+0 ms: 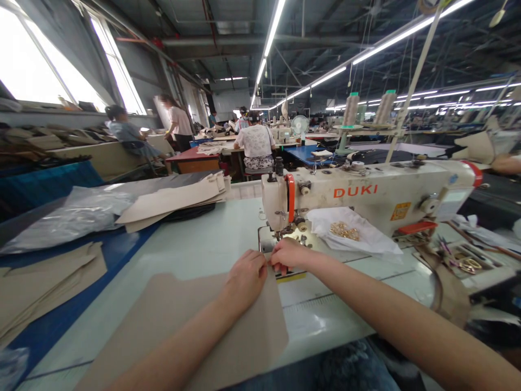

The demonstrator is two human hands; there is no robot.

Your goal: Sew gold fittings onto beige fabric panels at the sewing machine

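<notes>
pinching 1 tan panel [183, 331] in the right grip [290, 255], left grip [246, 279] pressed flat atop it

Red capital letters [355, 190] spell DUKI along the arm of the white sewing machine [378, 187], right of centre in the frame. Just right of them sits a yellow sticker [401, 211], its small print too blurred to read.

My left hand [245, 281] reaches in from 7 o'clock, my right hand [291, 256] from 4 o'clock, both curled down, fingertips [264, 262] basically meeting.
</notes>
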